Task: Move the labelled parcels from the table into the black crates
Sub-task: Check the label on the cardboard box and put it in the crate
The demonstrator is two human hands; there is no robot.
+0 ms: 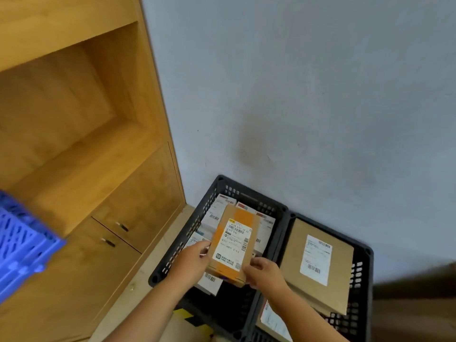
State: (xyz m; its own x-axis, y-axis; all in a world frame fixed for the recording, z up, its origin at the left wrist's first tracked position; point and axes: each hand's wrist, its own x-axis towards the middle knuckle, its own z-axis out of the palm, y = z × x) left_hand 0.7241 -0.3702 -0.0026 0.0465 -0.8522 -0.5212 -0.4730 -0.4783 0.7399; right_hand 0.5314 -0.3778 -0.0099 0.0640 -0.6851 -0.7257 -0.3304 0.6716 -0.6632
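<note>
Parcel with orange tape and a white shipping label hangs over the left black crate, held between both hands and not yet set down. Left hand pinches its near-left edge, fingers curled on the cardboard; right hand grips the near-right corner, thumb on top. Each grip is clamped on the box.

Beneath it lie several white labelled parcels, packed unevenly, so the box would likely land on a sloped surface and could tilt or slide toward the crate wall if released from this height. Letting go with one hand first might let it twist and drop corner-down.

Just beside, touching rim to rim, the right black crate holds a large flat brown parcel, label up, with others under it.

Farther left stand a wooden cabinet and a blue crate; behind is a grey wall.
</note>
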